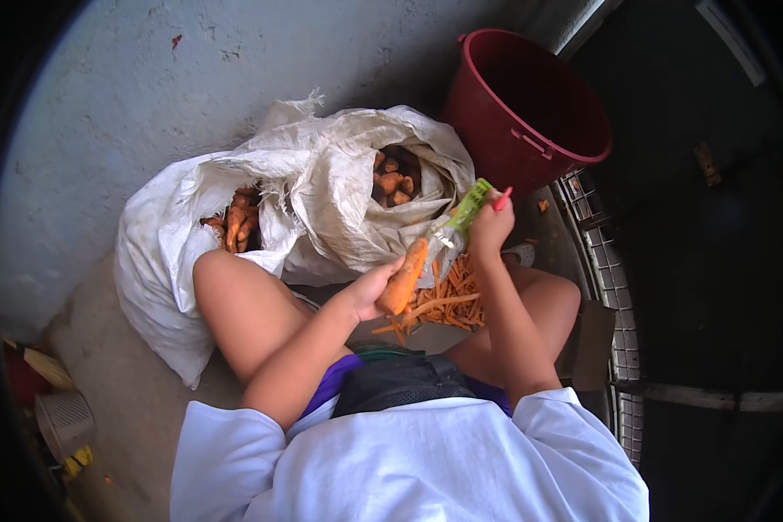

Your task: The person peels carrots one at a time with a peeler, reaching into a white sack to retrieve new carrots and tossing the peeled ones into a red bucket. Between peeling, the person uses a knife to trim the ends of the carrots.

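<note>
My left hand (374,291) is wrapped around the thick end of a carrot (404,277), whose tip slants up and away from me. In my right hand (492,224) is a peeler (468,205) with a bright green body and a red end sticking out by the fingers. Its pale working end hangs just beyond the carrot's tip. Long orange peelings (452,300) lie heaped between my legs, below both hands.
Two white woven sacks, a left one (161,230) and a right one (339,204), stand open ahead, holding dirty brown-orange roots (242,217). A dark red bucket (496,113) stands behind at right. Wire mesh (613,296) runs along the right; a perforated basket (65,422) lies at left.
</note>
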Demonstrator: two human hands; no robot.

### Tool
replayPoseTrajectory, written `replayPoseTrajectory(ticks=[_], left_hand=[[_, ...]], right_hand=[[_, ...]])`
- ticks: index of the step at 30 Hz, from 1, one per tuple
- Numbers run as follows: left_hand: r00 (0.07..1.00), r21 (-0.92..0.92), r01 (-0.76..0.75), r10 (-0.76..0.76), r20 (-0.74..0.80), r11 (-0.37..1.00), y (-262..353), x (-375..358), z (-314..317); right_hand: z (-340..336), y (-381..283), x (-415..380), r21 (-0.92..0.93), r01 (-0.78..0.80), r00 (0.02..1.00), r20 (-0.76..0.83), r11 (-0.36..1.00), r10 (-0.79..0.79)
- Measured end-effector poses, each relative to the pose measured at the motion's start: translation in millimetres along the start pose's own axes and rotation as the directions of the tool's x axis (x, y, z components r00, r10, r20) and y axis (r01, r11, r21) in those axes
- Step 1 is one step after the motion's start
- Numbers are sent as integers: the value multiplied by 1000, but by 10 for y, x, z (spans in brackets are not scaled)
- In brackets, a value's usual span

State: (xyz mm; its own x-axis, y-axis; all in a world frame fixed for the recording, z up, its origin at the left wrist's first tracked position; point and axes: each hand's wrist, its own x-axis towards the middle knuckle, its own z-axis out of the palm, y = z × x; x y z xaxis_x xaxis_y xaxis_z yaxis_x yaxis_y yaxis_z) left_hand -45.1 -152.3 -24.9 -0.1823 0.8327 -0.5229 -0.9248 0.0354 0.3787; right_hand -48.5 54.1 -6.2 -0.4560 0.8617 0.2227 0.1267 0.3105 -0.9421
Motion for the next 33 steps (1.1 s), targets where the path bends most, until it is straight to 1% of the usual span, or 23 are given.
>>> replayPoseTrajectory(ticks=[2,4,5,6,7,8,9,10,12,13,14,15,16,17,20,21,22,23,24,25,28,31,33], left_hand=[[999,-3,-39,39,23,999,5,53,-50],[997,-37,-62,64,44,997,48,34,-9],[984,-119,-92,108,144,989,3,105,-110],[994,-151,-79,90,64,985,20,86,-61],[998,-188,-68,67,-15,980,28,63,22],[995,-229,-61,41,-93,972,21,52,66],[995,-249,-58,37,-88,967,5,55,43],[997,-159,-60,54,-47,985,0,57,2],[996,34,-74,73,44,997,34,53,-76],[996,6,-4,3,86,1000,46,10,-55],[992,62,27,-34,124,998,62,-52,5],[985,117,58,-77,158,991,69,-135,68],[975,174,90,-123,187,981,56,-185,100],[964,124,98,-125,235,987,17,-159,86],[994,40,32,-36,105,999,48,-123,105],[995,46,14,-19,94,999,45,-36,-5],[993,6,-12,12,120,1000,18,41,-101],[989,-33,-39,43,143,999,0,107,-186],[983,-68,-66,76,165,995,13,134,-223],[994,-98,-111,109,-24,989,102,-23,79],[988,-185,-133,117,-96,974,45,59,38],[992,-64,-126,128,16,990,-6,141,-184],[995,78,-79,75,61,994,48,5,-81]], right_hand=[[79,-92,-305,80,33,992,118,996,-42],[92,-300,-682,48,34,969,242,998,-45],[110,-337,-831,30,33,963,265,999,-40],[122,-350,-926,9,31,956,290,999,-32],[125,-346,-952,-47,-28,929,367,999,43],[114,-358,-959,-86,11,933,361,996,21],[104,-399,-963,-124,50,934,356,991,-3],[100,-421,-963,-161,88,936,351,983,-26],[147,-217,-792,-147,160,968,217,976,-126],[170,-79,-630,-142,199,973,146,970,-178],[149,42,-387,-194,178,984,52,965,-171],[110,118,-173,-182,42,997,-57,982,-53],[53,139,-23,-301,-2,991,-125,954,-37],[23,189,74,-327,-34,982,-186,944,-29],[2,-47,-35,-77,-26,999,-42,997,23],[32,-13,-113,-90,46,999,30,995,-43],[85,-105,-271,81,40,994,94,996,-48],[97,-209,-445,88,-8,986,164,996,-7],[107,-235,-592,50,-49,965,258,998,34],[128,-311,-743,22,63,966,250,998,-67],[126,-418,-991,-105,28,943,332,994,8],[148,-297,-944,-222,115,958,282,968,-49],[169,-140,-651,-219,186,979,128,958,-160]])
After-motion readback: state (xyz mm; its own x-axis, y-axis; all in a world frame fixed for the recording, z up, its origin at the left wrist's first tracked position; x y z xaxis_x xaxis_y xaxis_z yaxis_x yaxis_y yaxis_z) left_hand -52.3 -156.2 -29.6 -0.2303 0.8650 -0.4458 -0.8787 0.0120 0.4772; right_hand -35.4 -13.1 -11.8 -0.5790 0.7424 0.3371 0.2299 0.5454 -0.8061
